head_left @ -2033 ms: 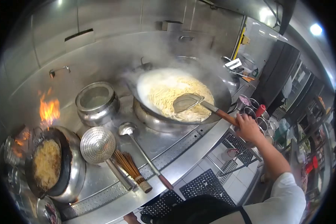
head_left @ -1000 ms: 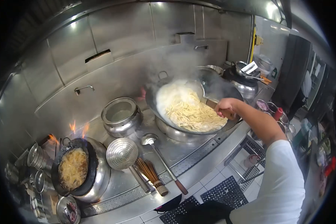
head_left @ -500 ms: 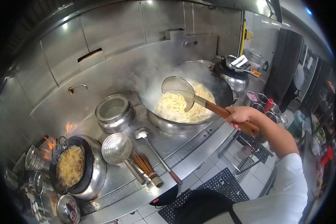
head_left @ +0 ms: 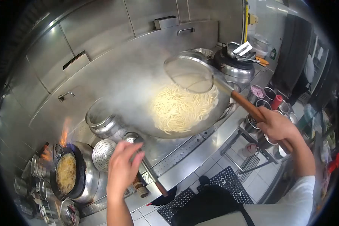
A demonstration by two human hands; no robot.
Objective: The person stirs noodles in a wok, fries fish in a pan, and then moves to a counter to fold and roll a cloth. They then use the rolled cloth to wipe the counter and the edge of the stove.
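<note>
My right hand (head_left: pixel 277 126) is wrapped round the wooden handle of a mesh strainer (head_left: pixel 190 73), which is tilted above the large wok (head_left: pixel 165 134). Nothing shows in the strainer's mesh. Pale thick noodles (head_left: pixel 177 109) lie heaped in the steaming wok below it. My left hand (head_left: pixel 122 165) is raised over the counter, its fingers apart and nothing visible in it. Close by its fingers is a metal ladle (head_left: pixel 150 173) with a wooden grip, and a perforated skimmer (head_left: pixel 103 152) lies to its left. A bamboo brush (head_left: pixel 140 187) is partly hidden behind the hand.
At left, food bubbles in a smaller wok (head_left: pixel 66 175) with flames (head_left: pixel 65 133) at its back edge. A lidded-looking steel pot (head_left: pixel 101 116) stands in the steam. Several containers, one with a red bottle (head_left: pixel 277 101), are at right. A black mat (head_left: pixel 229 188) covers tiles.
The strainer has swung up and right, off the noodles, with my right hand moving right and slightly down. My left hand has come into view. Noodles now lie together in the wok; steam has spread left.
</note>
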